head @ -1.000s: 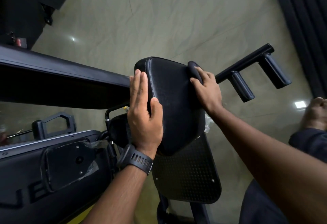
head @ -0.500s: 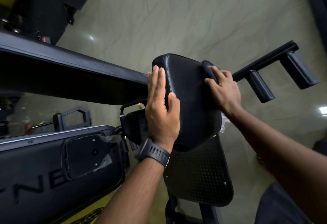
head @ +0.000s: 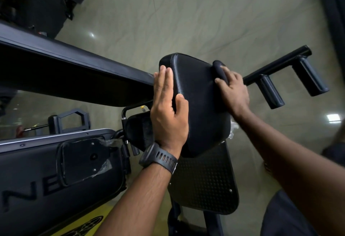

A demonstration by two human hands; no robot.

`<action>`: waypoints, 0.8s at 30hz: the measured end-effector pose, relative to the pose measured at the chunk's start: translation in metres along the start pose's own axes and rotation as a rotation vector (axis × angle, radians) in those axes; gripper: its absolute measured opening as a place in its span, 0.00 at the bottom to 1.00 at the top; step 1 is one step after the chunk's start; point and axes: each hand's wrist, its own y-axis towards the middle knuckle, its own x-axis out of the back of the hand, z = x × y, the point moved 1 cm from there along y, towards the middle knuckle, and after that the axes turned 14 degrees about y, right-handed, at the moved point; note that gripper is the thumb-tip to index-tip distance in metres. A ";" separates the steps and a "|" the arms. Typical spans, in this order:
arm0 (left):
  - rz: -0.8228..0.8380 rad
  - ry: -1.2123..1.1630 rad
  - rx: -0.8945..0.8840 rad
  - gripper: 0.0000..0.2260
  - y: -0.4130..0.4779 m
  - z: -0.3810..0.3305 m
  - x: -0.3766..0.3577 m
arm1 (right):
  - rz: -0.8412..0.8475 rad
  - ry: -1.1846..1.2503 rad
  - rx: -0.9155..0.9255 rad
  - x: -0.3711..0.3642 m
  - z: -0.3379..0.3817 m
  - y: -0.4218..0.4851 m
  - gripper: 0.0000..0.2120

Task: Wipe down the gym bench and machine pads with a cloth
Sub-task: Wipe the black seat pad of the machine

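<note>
head-worn wide-angle view, looking steeply down, close above both forearms

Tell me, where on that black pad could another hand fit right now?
Bare room: the middle of the pad, between the left hand and the right hand, and the dimpled plate below it. Crowded: the pad's left side, where the beam and a smaller pad sit close.
</note>
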 end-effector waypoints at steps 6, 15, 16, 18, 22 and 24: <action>-0.026 0.003 0.040 0.25 0.002 -0.001 -0.002 | -0.037 0.027 0.392 -0.004 -0.007 -0.053 0.24; -0.042 0.016 0.030 0.24 0.011 -0.001 -0.001 | -0.095 0.120 0.179 -0.005 -0.053 -0.116 0.26; -0.041 0.012 0.042 0.24 0.010 -0.001 -0.001 | -0.098 0.128 0.247 -0.008 -0.045 -0.121 0.26; -0.039 0.000 0.063 0.24 0.009 -0.002 -0.001 | -0.082 0.101 0.419 -0.008 -0.033 -0.115 0.24; -0.045 -0.011 0.098 0.25 0.010 -0.005 -0.002 | -0.101 0.100 0.318 0.003 -0.053 -0.079 0.23; -0.043 -0.013 0.094 0.25 0.010 -0.005 -0.001 | -0.141 0.141 0.107 0.001 -0.067 -0.090 0.23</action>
